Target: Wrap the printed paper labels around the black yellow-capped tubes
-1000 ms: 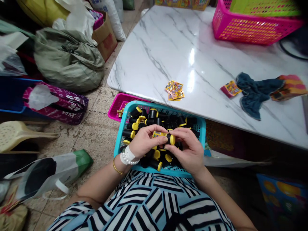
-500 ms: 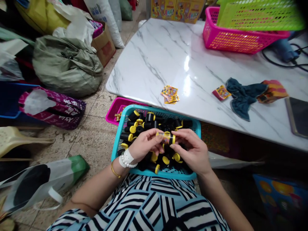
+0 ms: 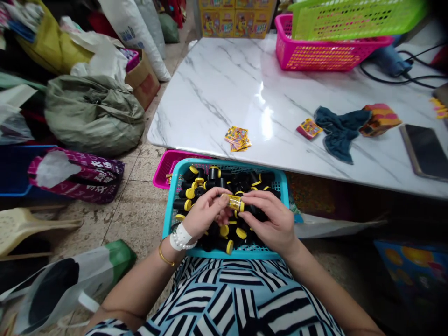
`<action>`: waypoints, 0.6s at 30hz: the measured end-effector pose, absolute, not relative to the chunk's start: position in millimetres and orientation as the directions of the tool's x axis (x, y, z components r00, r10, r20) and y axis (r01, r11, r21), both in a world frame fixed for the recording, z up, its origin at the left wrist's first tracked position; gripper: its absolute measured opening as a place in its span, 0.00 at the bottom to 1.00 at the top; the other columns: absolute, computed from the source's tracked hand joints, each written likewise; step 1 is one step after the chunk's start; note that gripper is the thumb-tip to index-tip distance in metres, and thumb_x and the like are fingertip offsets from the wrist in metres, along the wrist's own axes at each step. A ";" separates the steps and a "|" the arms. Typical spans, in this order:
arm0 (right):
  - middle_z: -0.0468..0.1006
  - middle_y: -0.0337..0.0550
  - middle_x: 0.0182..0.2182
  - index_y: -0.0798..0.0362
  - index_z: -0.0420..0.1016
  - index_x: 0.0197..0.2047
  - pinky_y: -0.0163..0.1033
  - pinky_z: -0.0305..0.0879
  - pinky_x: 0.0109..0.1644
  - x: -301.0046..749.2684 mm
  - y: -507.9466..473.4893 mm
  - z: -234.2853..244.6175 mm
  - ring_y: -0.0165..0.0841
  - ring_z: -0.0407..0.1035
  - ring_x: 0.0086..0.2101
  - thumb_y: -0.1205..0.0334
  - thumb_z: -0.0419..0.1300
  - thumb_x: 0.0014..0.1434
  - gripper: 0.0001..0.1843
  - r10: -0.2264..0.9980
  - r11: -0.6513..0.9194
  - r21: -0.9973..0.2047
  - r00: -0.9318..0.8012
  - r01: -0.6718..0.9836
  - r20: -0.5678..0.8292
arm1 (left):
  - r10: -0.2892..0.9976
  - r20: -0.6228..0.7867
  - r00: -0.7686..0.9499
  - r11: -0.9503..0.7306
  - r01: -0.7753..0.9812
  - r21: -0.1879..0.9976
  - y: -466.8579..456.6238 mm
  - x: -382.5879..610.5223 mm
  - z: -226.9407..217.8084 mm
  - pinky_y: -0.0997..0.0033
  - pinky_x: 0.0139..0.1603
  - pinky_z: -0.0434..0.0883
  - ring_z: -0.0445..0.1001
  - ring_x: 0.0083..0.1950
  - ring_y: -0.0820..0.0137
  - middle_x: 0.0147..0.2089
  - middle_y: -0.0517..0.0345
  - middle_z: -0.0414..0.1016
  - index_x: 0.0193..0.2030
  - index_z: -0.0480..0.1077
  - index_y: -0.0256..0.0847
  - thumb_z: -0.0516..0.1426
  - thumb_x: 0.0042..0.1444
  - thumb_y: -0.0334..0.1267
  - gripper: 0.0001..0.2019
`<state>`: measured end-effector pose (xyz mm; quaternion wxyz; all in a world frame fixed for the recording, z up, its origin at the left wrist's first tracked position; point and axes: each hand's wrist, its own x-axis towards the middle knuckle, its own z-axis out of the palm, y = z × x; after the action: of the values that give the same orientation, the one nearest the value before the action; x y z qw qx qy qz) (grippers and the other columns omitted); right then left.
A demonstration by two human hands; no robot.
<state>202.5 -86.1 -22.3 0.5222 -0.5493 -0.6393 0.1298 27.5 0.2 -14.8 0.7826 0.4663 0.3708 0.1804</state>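
Observation:
Both hands meet over a teal basket on my lap, full of several small black bottles with yellow caps. My left hand and my right hand pinch one small bottle between them; a yellow printed label is wrapped round it. All fingers are curled onto that bottle. A short stack of yellow labels lies on the marble table just beyond the basket.
A pink tray sits under the basket's far left corner. On the table: another label packet, a blue cloth, a phone, pink and green baskets. Bags and sacks crowd the floor at left.
The view has tilted up, showing more of the table's far side. My hands have kept hold of the same bottle and turned it slightly, staying over the basket.

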 end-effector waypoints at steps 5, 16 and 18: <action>0.81 0.47 0.43 0.49 0.79 0.48 0.41 0.76 0.49 204.8 -84.6 -29.6 0.35 0.77 0.43 0.70 0.66 0.57 0.16 0.859 0.359 -0.775 0.141 0.521 0.492 | 0.656 -0.402 0.639 0.476 0.063 0.877 4.6 26.0 -17.8 0.79 0.26 0.68 0.70 0.26 0.78 0.31 0.60 0.73 0.45 0.71 0.36 0.63 0.56 0.48 0.18; 0.84 0.45 0.37 0.47 0.83 0.43 0.42 0.79 0.40 210.7 -89.1 -23.2 0.36 0.79 0.36 0.65 0.71 0.52 0.14 0.891 0.220 -0.874 0.275 0.433 0.360 | 0.673 -0.193 0.714 0.178 0.097 0.979 5.1 37.7 -12.4 0.70 0.41 0.73 0.75 0.39 0.69 0.44 0.51 0.78 0.50 0.75 0.38 0.63 0.57 0.40 0.15; 0.84 0.45 0.36 0.48 0.83 0.41 0.40 0.80 0.36 209.2 -89.0 -25.1 0.35 0.79 0.33 0.63 0.71 0.52 0.11 0.916 0.119 -0.958 0.342 0.262 0.207 | 0.703 -0.078 0.707 -0.017 0.126 0.992 4.4 38.1 -11.5 0.66 0.48 0.72 0.75 0.45 0.66 0.47 0.50 0.78 0.50 0.75 0.40 0.62 0.58 0.38 0.14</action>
<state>209.2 -89.0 -25.1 0.5617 -0.5964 -0.4939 0.2914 38.1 4.4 -11.5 0.6304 0.6753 0.3069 0.2290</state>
